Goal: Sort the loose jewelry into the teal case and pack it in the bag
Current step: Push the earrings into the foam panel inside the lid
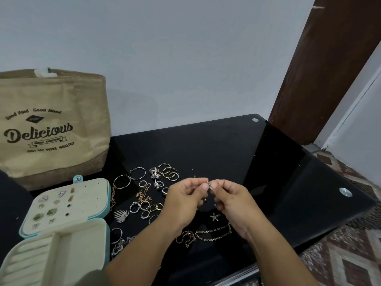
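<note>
Left hand point(185, 200), right hand point(233, 203), earring point(209, 185) between

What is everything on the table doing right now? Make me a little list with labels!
hands: left hand and right hand both pinch a small jewelry piece above the table
case: teal case lies open at the left, with earrings on its holed panel
bag: tan bag stands behind the case
loose jewelry: rings and hoops, gold chain and flower charm lie on the black glass table
</note>
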Demonstrator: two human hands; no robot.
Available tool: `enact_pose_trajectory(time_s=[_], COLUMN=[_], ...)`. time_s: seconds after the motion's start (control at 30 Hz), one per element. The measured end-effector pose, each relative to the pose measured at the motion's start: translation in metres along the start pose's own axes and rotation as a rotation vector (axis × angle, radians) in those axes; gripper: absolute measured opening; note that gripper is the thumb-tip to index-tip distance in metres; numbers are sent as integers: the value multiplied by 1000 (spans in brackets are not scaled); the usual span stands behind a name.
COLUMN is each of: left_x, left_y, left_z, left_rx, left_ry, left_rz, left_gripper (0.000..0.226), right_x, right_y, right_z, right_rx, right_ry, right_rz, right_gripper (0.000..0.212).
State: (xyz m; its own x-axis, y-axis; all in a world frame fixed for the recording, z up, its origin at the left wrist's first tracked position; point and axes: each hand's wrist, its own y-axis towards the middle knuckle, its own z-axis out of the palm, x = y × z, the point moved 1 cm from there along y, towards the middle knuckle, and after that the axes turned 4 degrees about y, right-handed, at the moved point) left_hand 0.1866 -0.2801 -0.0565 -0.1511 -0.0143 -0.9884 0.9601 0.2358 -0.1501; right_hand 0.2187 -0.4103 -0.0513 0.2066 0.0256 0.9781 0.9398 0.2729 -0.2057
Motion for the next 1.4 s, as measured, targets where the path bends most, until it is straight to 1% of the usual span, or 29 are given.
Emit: enact_pose_trajectory(time_s=[0.07, 0.1, 0.13, 0.2, 0.27, 0.33, 0.4, 0.53, 0.67, 0.73, 0.9, 0.97, 1.03, 1.1, 1.27, 1.4], left_x=[1, 2, 3, 3, 2, 2, 2, 2, 2, 1, -3, -6, -8, -9, -9, -11], left_y=[-1, -1, -1, -2, -3, -3, -4, -7, -10, -14, -24, -29, -35, -42, -62, -78], left_z=[0, -1, -1, -4, -6, -9, -11, -15, -23, -29, -52, -68, -85, -102, -157, -211], left_rx=[63, 86, 93, 71, 23, -19, -45, -74, -83, -91, -126, -146, -172, -210, -318, -388], left_ry=[-113, -149, -156, -118, -73, -45, -38, -68, -95, -97, -75, -64, -66, -73, -137, -110], left_rz=[-95, -123, -134, -125, -117, -115, -118, -131, -137, -136, -108, -98, -92, -93, -130, -156], left_gripper=[10, 11, 11, 10, 11, 12, 12, 9, 9, 10, 21, 23, 22, 17, 7, 6], right_x=[1, 1, 2, 2, 0, -3, -6, -7, -10, -11, -3, 1, 4, 7, 16, 19], right_y=[-1, -2, -3, -3, -4, -3, -3, 0, 8, 9, 7, 7, 5, 3, -5, -2], right_z=[0, -1, -3, -10, -17, -19, -18, -12, -7, -3, 33, 55, 77, 97, 154, 203], right_rx=[11, 9, -11, -104, -153, -121, -95, -111, -100, -90, 23, 65, 112, 145, 212, 273], right_ry=[29, 8, -62, -361, -675, -823, -900, -960, -1106, -1175, -1101, -1059, -1020, -991, -854, -853], right_rz=[-4, -19, -46, -112, -114, -65, -39, -55, -52, -95, -215, -290, -327, -329, -357, -467], right_gripper=[17, 17, 15, 10, 9, 9, 9, 11, 14, 15, 13, 10, 8, 10, 8, 9])
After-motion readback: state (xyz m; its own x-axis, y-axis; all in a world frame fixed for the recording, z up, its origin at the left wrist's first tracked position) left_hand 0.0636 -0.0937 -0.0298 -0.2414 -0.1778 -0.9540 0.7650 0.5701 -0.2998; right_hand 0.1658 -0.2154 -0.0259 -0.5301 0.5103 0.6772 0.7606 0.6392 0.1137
